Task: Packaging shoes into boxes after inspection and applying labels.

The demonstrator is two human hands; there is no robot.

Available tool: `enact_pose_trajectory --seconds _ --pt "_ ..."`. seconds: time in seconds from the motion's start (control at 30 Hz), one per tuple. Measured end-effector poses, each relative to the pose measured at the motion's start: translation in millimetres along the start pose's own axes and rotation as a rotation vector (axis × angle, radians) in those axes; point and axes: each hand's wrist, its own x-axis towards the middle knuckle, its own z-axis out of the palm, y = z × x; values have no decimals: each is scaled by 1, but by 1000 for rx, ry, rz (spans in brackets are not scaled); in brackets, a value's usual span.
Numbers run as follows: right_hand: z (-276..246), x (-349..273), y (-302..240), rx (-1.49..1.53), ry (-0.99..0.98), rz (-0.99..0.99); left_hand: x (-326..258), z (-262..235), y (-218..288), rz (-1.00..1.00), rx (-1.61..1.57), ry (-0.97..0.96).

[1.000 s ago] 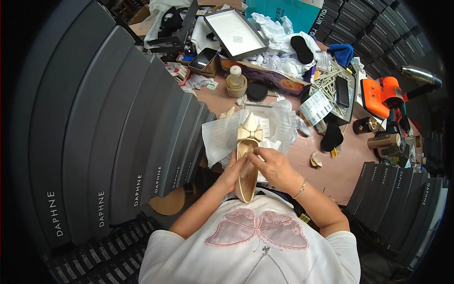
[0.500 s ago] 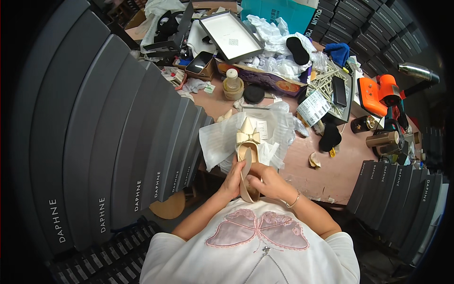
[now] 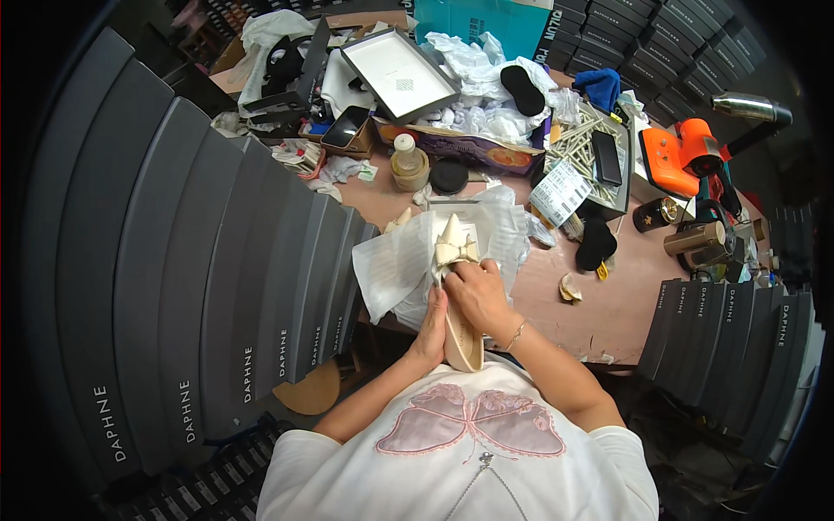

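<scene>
A cream pointed-toe shoe [image 3: 451, 230] with a bow [image 3: 457, 252] is held lengthwise before my chest, toe away from me. My left hand [image 3: 427, 335] is closed along its left side, thumb up by the opening. Bent fingers of my right hand [image 3: 479, 298] reach into the opening just behind the bow; their tips are hidden. A tan insole [image 3: 466, 346] shows along the heel half. Beyond the shoe lies an open box lined with white tissue paper [image 3: 387, 260]. Part of a second cream shoe [image 3: 399, 220] shows at the paper's far left.
Dark shoe boxes [image 3: 252, 252] tower at the left, with more stacked boxes [image 3: 747, 365] at the right. Across the table stand a glue bottle [image 3: 408, 165], a tray of pale sticks [image 3: 578, 143], an orange tool [image 3: 682, 161], a bronze flask [image 3: 695, 239] and a heap of white paper [image 3: 486, 113].
My right hand has moved forward from the heel part to just behind the bow. The curved beige piece that stood raised at the shoe's left now appears down. The view has shifted slightly.
</scene>
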Motion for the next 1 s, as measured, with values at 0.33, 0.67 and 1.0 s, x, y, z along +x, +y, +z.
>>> enact_pose_trajectory --seconds 0.33,0.67,1.0 --pt "-13 -94 34 1453 147 1074 15 10 37 412 932 -23" --pt "8 -100 98 168 203 575 35 -93 109 51 1670 271" --pt "127 -7 93 220 -312 302 5 -54 21 532 1439 -18"
